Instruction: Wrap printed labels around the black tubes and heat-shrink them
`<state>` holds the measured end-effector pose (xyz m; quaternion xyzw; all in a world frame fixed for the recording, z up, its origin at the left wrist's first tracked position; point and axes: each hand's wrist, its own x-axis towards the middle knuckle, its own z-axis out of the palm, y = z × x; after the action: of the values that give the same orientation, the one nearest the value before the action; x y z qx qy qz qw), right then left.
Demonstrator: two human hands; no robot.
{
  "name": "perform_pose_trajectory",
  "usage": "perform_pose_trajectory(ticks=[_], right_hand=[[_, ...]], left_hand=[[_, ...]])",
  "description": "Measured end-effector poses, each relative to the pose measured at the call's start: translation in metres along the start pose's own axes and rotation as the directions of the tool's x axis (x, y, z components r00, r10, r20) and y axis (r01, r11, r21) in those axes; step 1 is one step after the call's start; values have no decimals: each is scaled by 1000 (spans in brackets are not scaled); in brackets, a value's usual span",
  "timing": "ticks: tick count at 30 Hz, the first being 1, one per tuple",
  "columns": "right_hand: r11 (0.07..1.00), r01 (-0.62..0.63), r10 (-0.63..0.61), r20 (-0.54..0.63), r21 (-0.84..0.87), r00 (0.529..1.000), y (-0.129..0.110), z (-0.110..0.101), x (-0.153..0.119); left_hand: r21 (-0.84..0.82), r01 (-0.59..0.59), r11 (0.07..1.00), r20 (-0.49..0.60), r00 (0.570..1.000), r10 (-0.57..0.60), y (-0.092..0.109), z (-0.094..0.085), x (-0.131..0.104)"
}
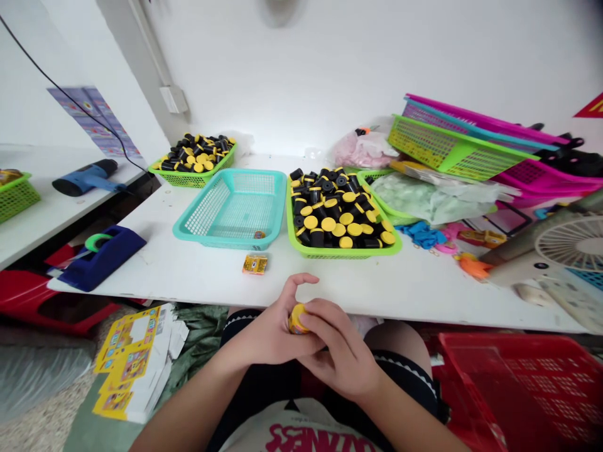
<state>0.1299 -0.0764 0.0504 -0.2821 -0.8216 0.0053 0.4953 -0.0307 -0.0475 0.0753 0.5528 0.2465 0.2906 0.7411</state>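
Note:
Over my lap, just in front of the table edge, my left hand and my right hand are closed together around one small yellow-capped cylinder. Its round yellow top faces up; the fingers hide most of its body. My left index finger stretches away, bent at the tip. On the table ahead lies a small stack of yellow printed labels. Behind it stands a turquoise basket with one small printed piece inside. To its right, a green basket is filled with black cylinders with yellow caps.
Another filled green basket stands at the back left. A blue tape dispenser and a heat gun are on the left. Stacked baskets, plastic bags and a fan crowd the right. A red crate sits below.

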Motion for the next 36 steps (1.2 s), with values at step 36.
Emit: perform_pose_trajectory(ticks=[36], right_hand=[[819,-243,431,277,-520,859,156,-20,79]], left_hand=[[774,623,111,-625,780,-19,86,-206,79]])
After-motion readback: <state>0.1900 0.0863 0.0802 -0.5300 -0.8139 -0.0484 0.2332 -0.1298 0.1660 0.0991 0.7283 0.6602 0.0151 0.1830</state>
